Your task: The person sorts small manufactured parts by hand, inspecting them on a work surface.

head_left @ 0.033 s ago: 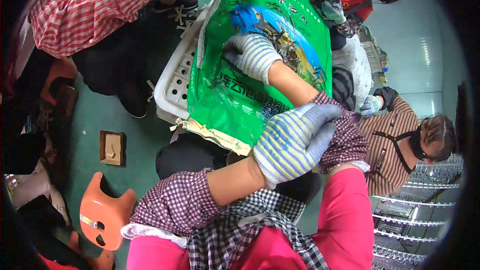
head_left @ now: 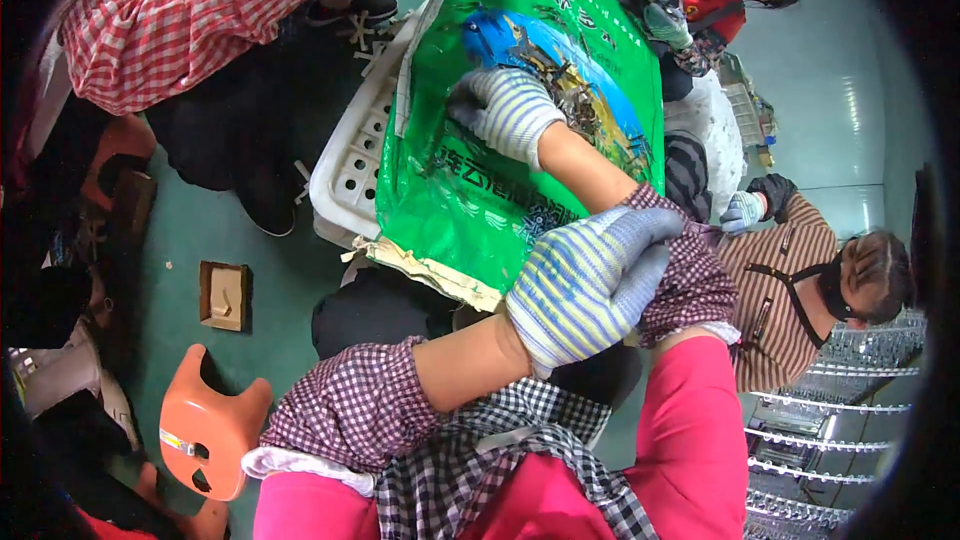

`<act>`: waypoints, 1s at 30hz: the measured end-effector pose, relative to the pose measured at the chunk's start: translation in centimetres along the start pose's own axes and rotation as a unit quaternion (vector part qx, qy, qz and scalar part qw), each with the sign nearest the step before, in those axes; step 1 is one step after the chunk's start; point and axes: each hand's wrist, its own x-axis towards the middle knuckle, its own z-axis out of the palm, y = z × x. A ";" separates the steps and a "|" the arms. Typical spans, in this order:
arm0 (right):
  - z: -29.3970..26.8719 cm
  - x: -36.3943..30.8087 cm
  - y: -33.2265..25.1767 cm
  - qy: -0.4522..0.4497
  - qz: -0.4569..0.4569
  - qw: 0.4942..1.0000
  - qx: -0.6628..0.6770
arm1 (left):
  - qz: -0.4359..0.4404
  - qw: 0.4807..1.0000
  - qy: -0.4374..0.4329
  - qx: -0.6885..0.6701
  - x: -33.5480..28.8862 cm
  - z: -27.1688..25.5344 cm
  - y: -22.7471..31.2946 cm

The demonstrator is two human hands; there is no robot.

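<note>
My left hand [head_left: 590, 285], in a striped knit work glove, is closed on the checked sleeve [head_left: 685, 280] of my right forearm. My right hand [head_left: 508, 118], in a matching glove, rests on a green printed plastic bag [head_left: 450, 225] with its fingers curled. Its fingertips are turned down, and whatever they hold, if anything, is hidden. Beside this hand, small dark slender pieces [head_left: 575, 100] lie heaped on the bag's blue and yellow picture. The bag is spread over a white perforated plastic crate [head_left: 345, 175].
A co-worker's red-checked sleeve [head_left: 210, 25] and gloved hand reach in from the upper left. Two masked people sit at the right. An orange stool [head_left: 215, 420] and a small shallow box [head_left: 225, 296] stand on the floor at left. Racks of hanging clear pieces [head_left: 820, 430] are at lower right.
</note>
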 end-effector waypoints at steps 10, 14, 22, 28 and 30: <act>-1.9 6.0 3.4 0.091 0.065 0.993 0.031 | -0.002 1.000 0.007 0.018 0.3 -0.6 -0.5; -0.4 7.1 5.3 0.053 0.100 0.993 0.028 | 0.003 1.000 0.001 0.008 0.7 -0.4 -0.7; -1.1 0.9 0.8 -0.023 -0.073 0.991 0.111 | -0.006 1.000 0.008 0.023 0.5 -0.7 -0.6; 0.3 -1.0 -1.1 -0.002 -0.110 0.994 -0.006 | 0.011 1.000 0.002 0.019 0.6 -0.4 -0.6; 1.4 -1.3 -0.3 0.065 -0.141 0.988 0.018 | 0.008 1.000 0.000 0.018 0.7 -0.3 -0.8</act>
